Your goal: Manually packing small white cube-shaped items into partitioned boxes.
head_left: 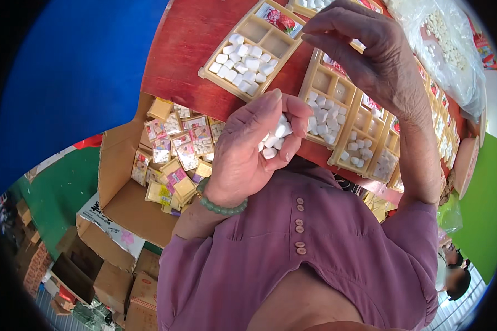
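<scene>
Worked over a red table (176,49), with an open brown box (121,193) low on the left, half full of small packs (174,149). Had a clear bag (458,60) of white bits far off on the right. Laid out tan trays (247,51) in a row across the table, some cups full of white, some bare. Kept the right hand (370,55) up over the trays, fingertips pressed close in a pinch; could not tell if anything sat between them. Cupped the left hand (243,149) near the chest, curled round a small heap of white pieces (276,137). Looked like filling tray cups, piece by piece. Called next for a soft, sure pinch and a steady cupped hand, so as not to spill.
</scene>
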Motion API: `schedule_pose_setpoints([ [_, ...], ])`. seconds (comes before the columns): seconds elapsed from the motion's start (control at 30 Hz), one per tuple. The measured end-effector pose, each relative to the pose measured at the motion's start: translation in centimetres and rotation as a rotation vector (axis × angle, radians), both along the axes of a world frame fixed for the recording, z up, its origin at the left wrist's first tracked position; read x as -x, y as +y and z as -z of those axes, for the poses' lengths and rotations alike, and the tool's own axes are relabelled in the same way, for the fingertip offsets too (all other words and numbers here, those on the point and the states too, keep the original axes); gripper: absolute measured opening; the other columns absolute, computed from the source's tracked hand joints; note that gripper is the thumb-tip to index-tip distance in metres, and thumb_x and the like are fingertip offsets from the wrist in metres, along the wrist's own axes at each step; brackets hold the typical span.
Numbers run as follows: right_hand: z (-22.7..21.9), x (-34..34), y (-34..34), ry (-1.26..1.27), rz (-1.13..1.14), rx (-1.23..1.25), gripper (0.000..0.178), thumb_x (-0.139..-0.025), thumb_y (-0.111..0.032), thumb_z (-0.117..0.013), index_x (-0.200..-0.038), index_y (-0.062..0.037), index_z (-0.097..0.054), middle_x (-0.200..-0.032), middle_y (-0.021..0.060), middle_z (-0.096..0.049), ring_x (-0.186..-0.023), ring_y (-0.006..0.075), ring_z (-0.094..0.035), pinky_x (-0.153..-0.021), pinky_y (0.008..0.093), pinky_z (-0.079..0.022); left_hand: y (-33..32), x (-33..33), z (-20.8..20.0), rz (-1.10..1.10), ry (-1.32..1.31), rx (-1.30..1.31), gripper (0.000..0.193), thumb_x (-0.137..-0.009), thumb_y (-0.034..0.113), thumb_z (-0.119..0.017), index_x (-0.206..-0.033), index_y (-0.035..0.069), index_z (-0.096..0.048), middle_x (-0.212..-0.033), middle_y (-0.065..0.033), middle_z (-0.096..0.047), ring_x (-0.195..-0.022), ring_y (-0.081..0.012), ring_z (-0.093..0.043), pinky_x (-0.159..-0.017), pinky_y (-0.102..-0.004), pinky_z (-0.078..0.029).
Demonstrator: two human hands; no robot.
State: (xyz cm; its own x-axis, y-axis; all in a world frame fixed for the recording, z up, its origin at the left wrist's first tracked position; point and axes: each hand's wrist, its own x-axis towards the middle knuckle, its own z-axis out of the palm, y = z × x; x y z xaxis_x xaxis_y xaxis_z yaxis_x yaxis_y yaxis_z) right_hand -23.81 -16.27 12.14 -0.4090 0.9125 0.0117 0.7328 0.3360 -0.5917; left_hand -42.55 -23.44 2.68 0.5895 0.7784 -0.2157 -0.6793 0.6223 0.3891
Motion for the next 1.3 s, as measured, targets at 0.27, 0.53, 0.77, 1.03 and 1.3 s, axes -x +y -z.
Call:
schedule_pose_setpoints([
  [0.27, 3.9, -0.4, -1.6, 0.039, -0.121, -0.029, 0.035, -0.089, -0.011, -0.066, -0.122, -0.0014, -0.061, -0.134, 0.0144, -0.058, -0.128, 0.0309, -0.052, -0.108, 0.0386, -0.04, 0.6, 2.8, -0.8, -0.423, 0.309, -0.161, 0.024, -0.103, 0.017, -0.051, -0.107, -0.003, -0.064, -0.069, -0.0022, -0.055, -0.052, -0.0043, -0.043, -0.043, -0.0178, -0.029],
  [0.53, 5.5, 1.2, -1.3, -0.217, -0.326, -0.416, 0.048, -0.097, -0.03, -0.059, -0.13, 0.0039, -0.054, -0.131, 0.0222, -0.056, -0.129, 0.032, -0.05, -0.106, 0.0475, -0.04, 4.8, 5.1, 0.7, -0.674, 0.8, -0.469, 0.015, -0.098, 0.01, -0.058, -0.1, -0.002, -0.066, -0.064, 0.0038, -0.049, -0.055, -0.002, -0.039, -0.048, -0.0179, -0.028],
  [0.77, 8.4, 2.5, -2.6, -0.284, -0.278, -0.351, 0.074, -0.087, -0.048, -0.062, -0.147, -0.0109, -0.04, -0.153, 0.0064, -0.04, -0.144, 0.0251, -0.032, -0.117, 0.0521, -0.022, 9.1, 4.5, 2.0, -0.722, 1.167, -0.673, 0.015, -0.093, 0.015, -0.067, -0.096, 0.001, -0.072, -0.075, 0.0011, -0.063, -0.065, -0.0049, -0.054, -0.057, -0.019, -0.041],
  [1.03, 8.5, 3.0, -3.1, -0.337, -0.283, -0.315, 0.083, -0.083, -0.057, -0.059, -0.15, -0.0142, -0.036, -0.157, 0.0058, -0.033, -0.146, 0.0284, -0.027, -0.116, 0.0548, -0.023, 8.9, 3.4, 2.6, -0.707, 1.469, -1.075, 0.013, -0.089, 0.013, -0.071, -0.097, 0.003, -0.071, -0.079, -0.0031, -0.07, -0.071, -0.01, -0.062, -0.065, -0.0251, -0.049],
  [1.3, 8.8, 2.8, -3.0, -0.303, -0.279, -0.366, 0.08, -0.087, -0.062, -0.051, -0.147, -0.0105, -0.04, -0.148, 0.0101, -0.045, -0.143, 0.0284, -0.033, -0.117, 0.0532, -0.024, 9.0, 3.5, 2.7, -0.659, 1.517, -1.298, 0.01, -0.087, 0.011, -0.07, -0.094, 0.004, -0.071, -0.084, -0.0073, -0.072, -0.075, -0.0192, -0.069, -0.067, -0.0284, -0.052],
])
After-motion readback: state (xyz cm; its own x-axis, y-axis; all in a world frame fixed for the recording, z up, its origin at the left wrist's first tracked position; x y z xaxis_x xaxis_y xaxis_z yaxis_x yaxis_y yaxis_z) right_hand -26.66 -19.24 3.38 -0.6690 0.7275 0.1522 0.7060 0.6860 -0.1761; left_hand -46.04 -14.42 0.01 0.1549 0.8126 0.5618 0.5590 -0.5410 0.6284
